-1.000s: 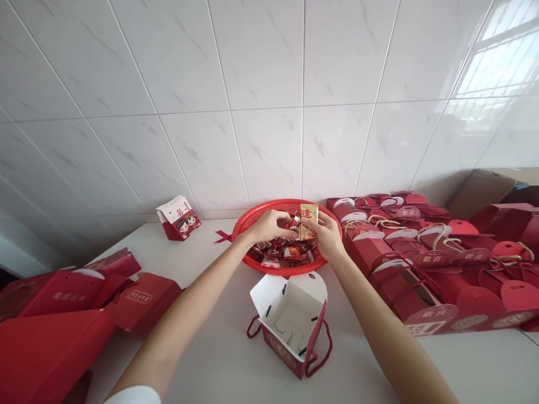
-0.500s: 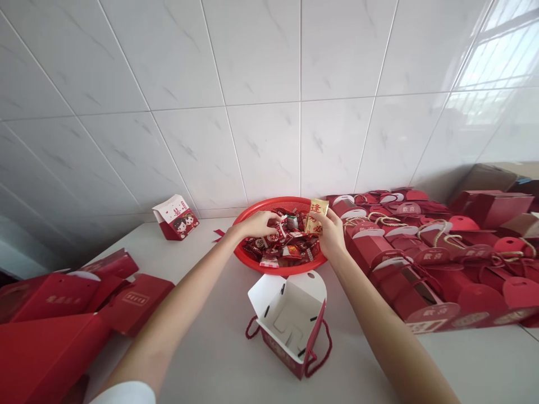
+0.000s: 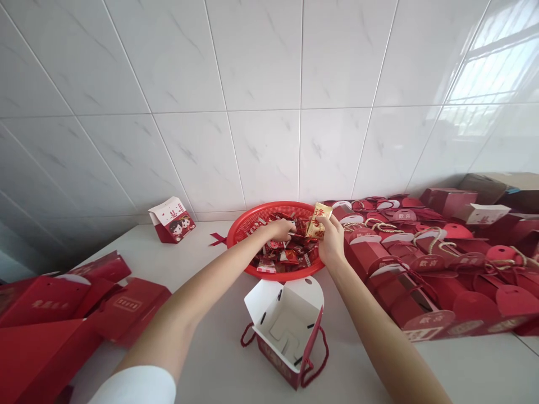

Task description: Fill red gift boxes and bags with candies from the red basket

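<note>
A round red basket by the wall holds many small wrapped sweets. My left hand is in the basket among the sweets, its fingers bent down and closed; what they hold, if anything, is hidden. At the basket's right side, my right hand grips a gold packet with red characters, held upright. In front of the basket stands an open box, white inside and dark red outside, with red cord handles and nothing in it.
Rows of dark red boxes with rope handles fill the right side. Larger red boxes lie at the left. A small white and red box and a red ribbon are near the wall.
My left hand has moved right and deeper into the sweets. My right hand still has the gold packet, which now leans a little more. The view has shifted slightly.
</note>
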Action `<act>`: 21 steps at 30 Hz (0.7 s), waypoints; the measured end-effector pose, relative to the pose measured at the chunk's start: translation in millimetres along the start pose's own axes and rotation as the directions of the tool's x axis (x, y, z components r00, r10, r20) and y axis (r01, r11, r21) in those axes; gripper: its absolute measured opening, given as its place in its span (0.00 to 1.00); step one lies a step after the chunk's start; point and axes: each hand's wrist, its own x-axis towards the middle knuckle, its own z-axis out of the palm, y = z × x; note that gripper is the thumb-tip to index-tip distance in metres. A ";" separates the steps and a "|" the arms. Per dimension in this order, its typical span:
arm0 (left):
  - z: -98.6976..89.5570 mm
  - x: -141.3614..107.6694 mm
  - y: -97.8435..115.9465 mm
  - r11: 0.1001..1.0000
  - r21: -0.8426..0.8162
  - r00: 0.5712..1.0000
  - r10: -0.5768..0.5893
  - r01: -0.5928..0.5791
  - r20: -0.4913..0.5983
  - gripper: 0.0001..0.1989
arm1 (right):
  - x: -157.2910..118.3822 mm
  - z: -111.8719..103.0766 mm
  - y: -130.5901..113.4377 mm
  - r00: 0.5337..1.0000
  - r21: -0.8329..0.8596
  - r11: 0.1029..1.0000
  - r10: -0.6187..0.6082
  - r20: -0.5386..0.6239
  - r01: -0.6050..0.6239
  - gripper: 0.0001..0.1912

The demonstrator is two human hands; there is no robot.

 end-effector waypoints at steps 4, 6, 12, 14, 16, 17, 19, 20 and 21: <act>1.8 -2.0 -7.1 0.998 -0.053 1.000 0.029 -0.029 0.003 0.06 | 0.0 0.2 0.0 1.000 0.009 1.000 -0.006 -0.006 0.006 0.08; 2.9 -0.5 -8.6 0.997 -0.077 1.000 0.025 -0.025 -0.007 0.06 | -0.2 0.5 -0.3 1.000 0.014 1.000 -0.005 -0.013 0.005 0.09; 11.1 10.2 -2.7 0.996 -0.084 0.999 0.029 -0.027 0.014 0.09 | -0.9 1.4 -0.1 1.000 0.015 1.000 -0.016 -0.013 0.016 0.10; 12.8 10.5 1.5 0.995 -0.086 0.998 0.049 -0.046 0.031 0.08 | -0.7 0.9 0.5 0.999 0.009 0.999 -0.032 -0.016 0.032 0.09; 11.2 7.4 4.3 0.993 -0.100 0.997 0.066 -0.060 0.051 0.07 | -0.1 -0.2 1.4 0.999 0.005 0.999 -0.031 -0.021 0.031 0.08; 8.9 4.7 4.6 0.992 -0.108 0.995 0.074 -0.066 0.066 0.06 | 0.2 -0.8 1.9 0.999 0.006 1.000 -0.026 -0.021 0.026 0.09; 1.4 -2.5 2.4 0.985 -0.157 0.991 0.093 -0.078 0.091 0.05 | 0.8 -1.9 2.9 1.000 0.009 1.000 -0.012 -0.011 0.012 0.09; -3.3 -6.5 -0.1 0.976 -0.202 0.992 0.101 -0.083 0.079 0.07 | 0.9 -2.2 3.2 1.000 0.010 1.000 -0.010 -0.003 0.010 0.09; -8.2 -10.6 -3.3 0.961 -0.263 0.994 0.102 -0.087 0.044 0.10 | 0.9 -2.4 3.5 1.000 0.011 1.000 -0.012 0.008 0.012 0.08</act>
